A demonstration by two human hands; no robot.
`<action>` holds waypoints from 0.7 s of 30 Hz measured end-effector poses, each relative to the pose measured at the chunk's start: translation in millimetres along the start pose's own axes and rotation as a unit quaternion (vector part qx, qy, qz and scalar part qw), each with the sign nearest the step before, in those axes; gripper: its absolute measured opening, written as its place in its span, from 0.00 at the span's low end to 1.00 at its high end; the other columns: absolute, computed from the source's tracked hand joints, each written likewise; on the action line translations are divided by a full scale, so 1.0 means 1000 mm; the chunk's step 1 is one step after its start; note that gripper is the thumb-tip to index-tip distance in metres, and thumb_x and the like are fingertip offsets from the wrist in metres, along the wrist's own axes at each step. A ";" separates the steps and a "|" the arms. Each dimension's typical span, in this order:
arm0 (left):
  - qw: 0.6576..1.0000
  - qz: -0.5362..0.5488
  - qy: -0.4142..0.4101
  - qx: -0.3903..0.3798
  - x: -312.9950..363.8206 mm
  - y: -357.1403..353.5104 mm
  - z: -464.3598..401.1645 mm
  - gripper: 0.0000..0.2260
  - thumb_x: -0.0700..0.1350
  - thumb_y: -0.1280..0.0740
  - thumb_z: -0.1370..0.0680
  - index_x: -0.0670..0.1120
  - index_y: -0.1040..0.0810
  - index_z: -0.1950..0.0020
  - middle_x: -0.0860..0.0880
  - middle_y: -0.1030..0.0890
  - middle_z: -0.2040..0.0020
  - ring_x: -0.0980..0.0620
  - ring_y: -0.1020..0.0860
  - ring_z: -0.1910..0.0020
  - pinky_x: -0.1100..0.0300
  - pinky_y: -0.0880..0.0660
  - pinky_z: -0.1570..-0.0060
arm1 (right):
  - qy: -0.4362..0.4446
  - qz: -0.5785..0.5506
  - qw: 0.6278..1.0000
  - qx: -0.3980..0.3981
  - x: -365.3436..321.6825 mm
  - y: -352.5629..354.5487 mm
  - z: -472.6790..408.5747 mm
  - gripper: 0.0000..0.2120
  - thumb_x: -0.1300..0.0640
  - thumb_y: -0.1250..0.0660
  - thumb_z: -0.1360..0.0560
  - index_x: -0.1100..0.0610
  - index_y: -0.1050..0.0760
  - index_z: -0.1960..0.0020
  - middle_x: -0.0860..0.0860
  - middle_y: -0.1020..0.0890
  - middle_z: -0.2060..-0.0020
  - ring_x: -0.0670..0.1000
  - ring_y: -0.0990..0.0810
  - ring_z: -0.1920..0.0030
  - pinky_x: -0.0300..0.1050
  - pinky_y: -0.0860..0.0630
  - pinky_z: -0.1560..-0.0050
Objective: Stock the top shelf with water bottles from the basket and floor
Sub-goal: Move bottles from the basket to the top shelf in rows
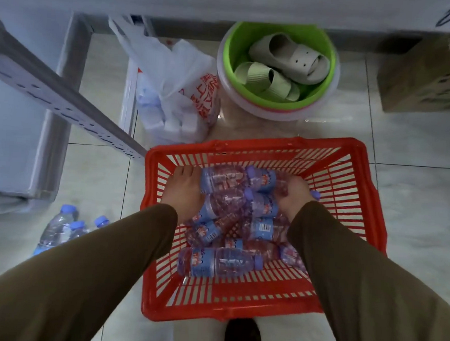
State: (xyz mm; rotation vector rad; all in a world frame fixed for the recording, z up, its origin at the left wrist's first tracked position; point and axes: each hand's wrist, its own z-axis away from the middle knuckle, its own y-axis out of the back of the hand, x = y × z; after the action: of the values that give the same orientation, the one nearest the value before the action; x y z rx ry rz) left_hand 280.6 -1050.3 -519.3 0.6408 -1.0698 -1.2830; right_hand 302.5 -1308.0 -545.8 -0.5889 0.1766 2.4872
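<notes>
We had both hands down in the red basket (349, 205) on the tiled floor (98, 177). Our left hand (183, 191) lay against the pile of bottles (241, 219) at its left side, fingers extended on the topmost ones. Our right hand (298, 198) pressed the pile's right side, fingers curled over a bottle; we could not tell whether either hand truly gripped. More bottles, the floor bottles (63, 225), stood left of the basket. A green bucket (328, 79) with slippers (287, 65) and a bag (178, 92) sat beyond.
</notes>
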 end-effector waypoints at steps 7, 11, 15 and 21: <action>0.998 0.042 0.022 -0.052 -0.009 -0.008 -0.008 0.30 0.53 0.30 0.22 0.47 0.37 0.23 0.47 0.32 0.26 0.45 0.35 0.27 0.49 0.37 0.27 | -0.033 -0.011 0.999 0.036 -0.002 -0.001 -0.033 0.08 0.59 0.40 0.14 0.60 0.24 0.41 0.54 0.19 0.49 0.54 0.18 0.46 0.48 0.18 0.43; 0.984 0.148 0.052 -0.089 -0.011 -0.002 -0.015 0.28 0.49 0.26 0.24 0.49 0.33 0.28 0.48 0.24 0.31 0.46 0.24 0.35 0.51 0.28 0.35 | -0.065 -0.012 0.997 0.044 -0.008 -0.012 -0.023 0.10 0.57 0.41 0.13 0.62 0.25 0.46 0.58 0.19 0.57 0.58 0.18 0.53 0.59 0.20 0.42; 0.987 0.129 0.042 -0.082 -0.010 -0.001 -0.015 0.31 0.51 0.23 0.27 0.49 0.32 0.29 0.48 0.23 0.33 0.46 0.23 0.36 0.52 0.26 0.37 | -0.059 -0.024 0.997 0.041 -0.006 -0.018 -0.030 0.11 0.54 0.42 0.13 0.58 0.24 0.45 0.59 0.17 0.49 0.59 0.17 0.47 0.58 0.18 0.44; 0.993 0.057 0.027 -0.096 -0.012 -0.002 -0.016 0.32 0.53 0.23 0.28 0.47 0.30 0.28 0.46 0.24 0.33 0.45 0.26 0.36 0.51 0.28 0.37 | -0.023 -0.022 0.999 0.008 0.019 0.008 -0.110 0.28 0.40 0.32 0.29 0.53 0.20 0.34 0.56 0.12 0.44 0.65 0.12 0.45 0.71 0.21 0.42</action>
State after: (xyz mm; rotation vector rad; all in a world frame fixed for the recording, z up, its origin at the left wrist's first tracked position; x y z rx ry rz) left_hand 294.7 -1041.9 -530.6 0.4599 -0.9135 -1.2435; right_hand 324.6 -1331.8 -652.5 -0.5220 0.1643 2.4532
